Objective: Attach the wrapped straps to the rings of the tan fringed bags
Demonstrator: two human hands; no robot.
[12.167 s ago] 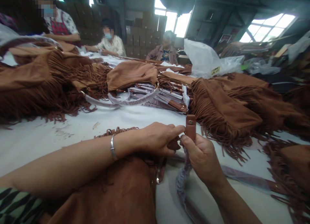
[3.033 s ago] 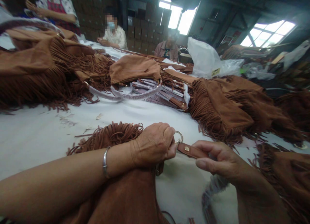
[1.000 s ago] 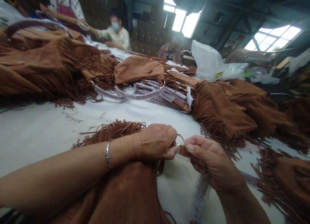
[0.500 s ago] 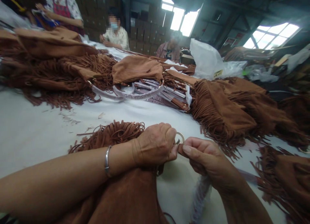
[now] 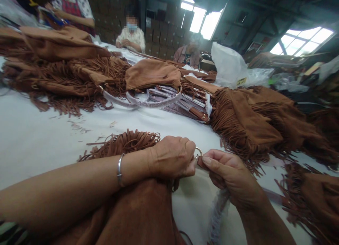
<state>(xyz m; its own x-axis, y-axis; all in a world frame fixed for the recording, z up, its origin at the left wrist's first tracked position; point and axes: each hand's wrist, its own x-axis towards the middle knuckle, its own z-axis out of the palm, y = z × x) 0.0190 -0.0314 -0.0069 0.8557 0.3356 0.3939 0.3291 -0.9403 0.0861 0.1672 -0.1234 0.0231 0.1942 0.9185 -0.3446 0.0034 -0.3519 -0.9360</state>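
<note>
A brown suede bag (image 5: 137, 213) with curled fringe (image 5: 127, 144) lies in front of me. My left hand (image 5: 174, 156), a silver bangle at its wrist, is closed in a fist beside a metal ring (image 5: 198, 152); its fingertips and what they grip are hidden. Thumb and fingers of my right hand (image 5: 227, 171) pinch the brown end of a strap (image 5: 201, 162) right at the ring. Below that hand hangs the strap's plastic-wrapped length (image 5: 218, 213). The two hands are close together, the ring between them.
Fringed brown bags (image 5: 249, 114) lie along the white table (image 5: 53, 132), left, centre and right. Wrapped straps (image 5: 190, 109) are piled behind the middle. Clear plastic bags (image 5: 230, 65) stand beyond. Three people (image 5: 132, 36) are across the table. Small scraps lie at the left.
The view has shifted slightly. My hands hold nearly the same pose, and the strap end remains pinched at the ring.
</note>
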